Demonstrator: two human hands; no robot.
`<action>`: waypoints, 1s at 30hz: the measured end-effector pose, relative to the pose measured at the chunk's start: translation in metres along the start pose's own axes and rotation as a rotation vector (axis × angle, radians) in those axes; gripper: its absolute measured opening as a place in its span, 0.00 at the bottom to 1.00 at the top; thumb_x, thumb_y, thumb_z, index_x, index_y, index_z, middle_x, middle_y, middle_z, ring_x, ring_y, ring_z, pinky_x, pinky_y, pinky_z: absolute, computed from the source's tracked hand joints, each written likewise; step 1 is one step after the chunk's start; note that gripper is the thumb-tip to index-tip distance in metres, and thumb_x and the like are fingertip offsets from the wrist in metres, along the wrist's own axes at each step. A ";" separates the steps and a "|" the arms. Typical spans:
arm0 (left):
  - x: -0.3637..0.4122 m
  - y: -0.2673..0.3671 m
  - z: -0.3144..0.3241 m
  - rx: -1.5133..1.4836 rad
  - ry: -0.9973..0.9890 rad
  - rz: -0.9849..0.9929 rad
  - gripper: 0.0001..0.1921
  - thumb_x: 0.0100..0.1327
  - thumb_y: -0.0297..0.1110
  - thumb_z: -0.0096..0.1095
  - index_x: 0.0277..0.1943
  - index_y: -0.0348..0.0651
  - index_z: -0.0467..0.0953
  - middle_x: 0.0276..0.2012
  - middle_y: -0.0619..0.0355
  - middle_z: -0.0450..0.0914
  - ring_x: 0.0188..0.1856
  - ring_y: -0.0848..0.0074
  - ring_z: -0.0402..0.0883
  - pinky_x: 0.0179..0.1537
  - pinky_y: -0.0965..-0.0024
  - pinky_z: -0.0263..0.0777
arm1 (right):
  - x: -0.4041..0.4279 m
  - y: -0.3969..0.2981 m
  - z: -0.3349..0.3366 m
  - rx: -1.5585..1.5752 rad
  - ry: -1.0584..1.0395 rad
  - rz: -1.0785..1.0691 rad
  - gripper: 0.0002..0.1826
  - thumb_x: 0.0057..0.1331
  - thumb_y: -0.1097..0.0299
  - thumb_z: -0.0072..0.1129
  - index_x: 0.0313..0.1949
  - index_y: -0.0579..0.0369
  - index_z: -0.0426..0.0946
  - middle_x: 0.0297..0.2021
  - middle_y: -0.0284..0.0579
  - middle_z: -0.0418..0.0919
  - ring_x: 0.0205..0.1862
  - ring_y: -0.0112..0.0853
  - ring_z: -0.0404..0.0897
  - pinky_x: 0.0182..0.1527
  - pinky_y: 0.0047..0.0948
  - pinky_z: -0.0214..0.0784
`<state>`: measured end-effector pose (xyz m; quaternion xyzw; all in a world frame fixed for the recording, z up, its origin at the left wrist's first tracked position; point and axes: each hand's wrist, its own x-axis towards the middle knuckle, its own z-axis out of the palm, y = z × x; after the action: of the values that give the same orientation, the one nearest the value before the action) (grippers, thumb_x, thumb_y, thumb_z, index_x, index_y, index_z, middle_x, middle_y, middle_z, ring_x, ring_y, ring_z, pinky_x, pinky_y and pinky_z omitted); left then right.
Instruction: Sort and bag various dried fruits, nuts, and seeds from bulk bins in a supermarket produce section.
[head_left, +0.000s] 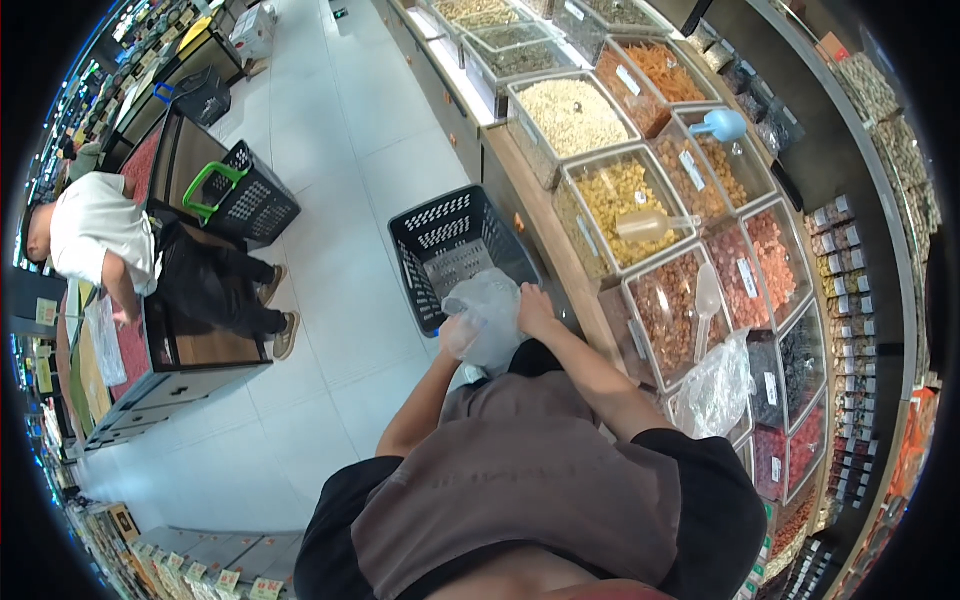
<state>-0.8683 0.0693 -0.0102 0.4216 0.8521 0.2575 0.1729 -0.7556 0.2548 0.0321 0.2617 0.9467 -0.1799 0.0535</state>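
Observation:
A clear, frosted plastic bag (487, 319) hangs bunched in front of my body, between my two hands. My left hand (452, 335) grips its left side, the fingers partly hidden behind the plastic. At the bag's right edge, my right hand (535, 309) is closed on it. Just beyond both hands is a black shopping basket (435, 217) with perforated walls; its bottom shows bare in the part I can see. The bag covers some of the basket's near end.
To my right run clear lidded bins of dried foods, including yellow pieces (607, 184). Scoops (649, 226) and a loose plastic bag (716, 390) lie on the lids. At left, a person (105, 232) leans over a counter beside a green-handled basket (255, 195).

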 end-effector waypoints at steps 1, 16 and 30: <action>0.015 -0.003 -0.003 0.017 0.052 -0.003 0.16 0.62 0.49 0.60 0.43 0.47 0.82 0.34 0.48 0.84 0.37 0.53 0.84 0.37 0.53 0.76 | 0.015 -0.008 -0.011 0.076 -0.163 0.175 0.16 0.58 0.72 0.56 0.46 0.63 0.79 0.53 0.54 0.71 0.58 0.47 0.70 0.54 0.45 0.71; 0.163 -0.137 -0.005 -0.797 0.469 -0.286 0.22 0.58 0.47 0.62 0.52 0.45 0.78 0.52 0.50 0.81 0.54 0.60 0.79 0.53 0.57 0.74 | 0.221 -0.035 -0.030 0.104 0.002 -0.179 0.11 0.53 0.69 0.59 0.34 0.61 0.82 0.44 0.58 0.76 0.49 0.52 0.75 0.50 0.46 0.72; 0.347 -0.162 -0.159 0.098 0.139 -0.297 0.13 0.52 0.41 0.62 0.32 0.42 0.84 0.32 0.48 0.85 0.35 0.54 0.84 0.38 0.51 0.75 | 0.430 -0.083 -0.057 0.041 -0.125 -0.176 0.14 0.52 0.66 0.62 0.36 0.60 0.84 0.45 0.56 0.78 0.52 0.49 0.77 0.53 0.45 0.72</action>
<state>-1.2545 0.2200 -0.0032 0.2800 0.9265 0.2160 0.1289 -1.1670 0.4147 0.0273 0.1667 0.9570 -0.2194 0.0909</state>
